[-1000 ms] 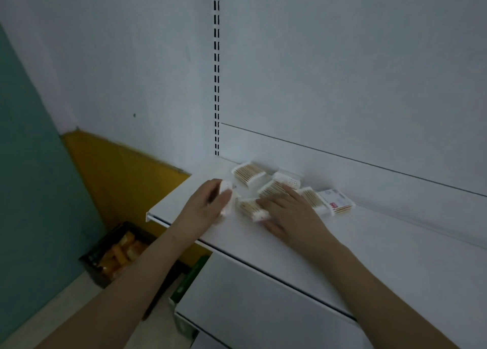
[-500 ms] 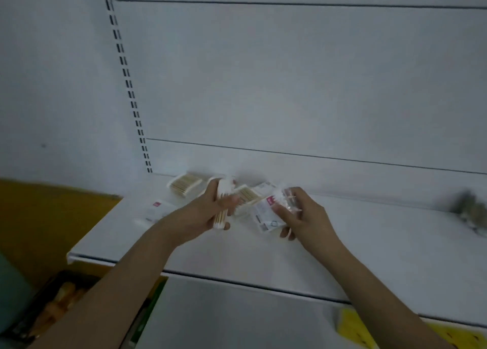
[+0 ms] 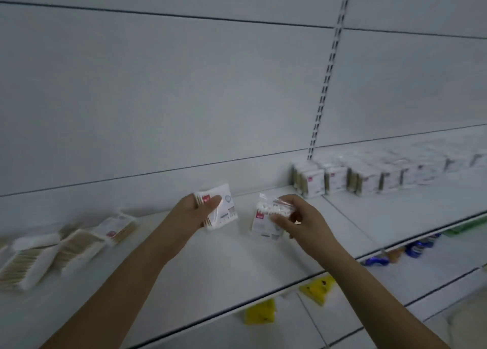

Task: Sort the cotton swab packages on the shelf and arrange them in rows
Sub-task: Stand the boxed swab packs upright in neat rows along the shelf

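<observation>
while you hold one pack in each hand above the shelf (image 3: 237, 264), treat them as light, thin things that will not weigh on your grip. your left hand (image 3: 191, 213) has its fingers and thumb curled round the left pack (image 3: 220, 209), a flat packet held upright with its printed face toward you. your right hand (image 3: 300, 222) pinches the right pack (image 3: 266, 220) near its top edge, where clear film bunches up.

judging by that crinkled film, the wrap is probably slick and soft, so a pinch on the loose edge could slide or tear; you would do better to take each pack across its flat faces, thumb on one side and fingers on the other, near the middle. the sticks inside likely give the packet some stiffness along their length, but it may bend across them, so don't squeeze hard.

to the far right, a row of packs (image 3: 342, 181) stands upright against the back wall, and that looks like the place to add yours. to the near left, loose packs (image 3: 76, 245) lie flat and overlapping, blurred, not yet sorted.
</observation>
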Demonstrator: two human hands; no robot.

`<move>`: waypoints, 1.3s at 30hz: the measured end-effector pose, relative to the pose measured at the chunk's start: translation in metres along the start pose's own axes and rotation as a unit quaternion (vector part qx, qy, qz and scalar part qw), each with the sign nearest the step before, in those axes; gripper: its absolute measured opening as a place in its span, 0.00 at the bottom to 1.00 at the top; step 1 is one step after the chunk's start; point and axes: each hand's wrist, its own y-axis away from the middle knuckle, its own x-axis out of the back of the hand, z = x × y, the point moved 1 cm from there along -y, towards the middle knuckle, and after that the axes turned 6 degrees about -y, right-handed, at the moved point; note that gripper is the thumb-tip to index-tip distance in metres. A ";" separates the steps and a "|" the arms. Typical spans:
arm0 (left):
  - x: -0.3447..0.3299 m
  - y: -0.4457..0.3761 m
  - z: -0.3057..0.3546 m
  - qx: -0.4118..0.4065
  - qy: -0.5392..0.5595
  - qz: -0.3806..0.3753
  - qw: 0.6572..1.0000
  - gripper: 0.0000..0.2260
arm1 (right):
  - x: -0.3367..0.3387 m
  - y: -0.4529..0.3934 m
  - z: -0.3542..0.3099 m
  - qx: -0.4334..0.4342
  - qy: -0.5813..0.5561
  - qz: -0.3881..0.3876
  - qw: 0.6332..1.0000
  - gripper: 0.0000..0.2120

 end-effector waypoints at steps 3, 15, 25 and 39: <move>-0.054 -0.031 0.009 -0.038 -0.070 0.003 0.997 0.12 | 0.059 -0.007 0.019 -0.008 0.011 0.055 0.998 0.13; -0.241 -0.136 0.002 -0.190 -0.244 0.114 0.944 0.13 | 0.207 -0.078 0.104 0.101 0.243 0.091 0.961 0.12; -0.260 -0.158 -0.032 -0.212 -0.353 0.192 0.891 0.16 | 0.209 -0.121 0.152 0.228 0.401 0.156 0.873 0.15; -0.258 -0.162 -0.022 -0.183 -0.309 0.148 0.922 0.19 | 0.204 -0.116 0.142 0.152 0.433 0.098 0.883 0.32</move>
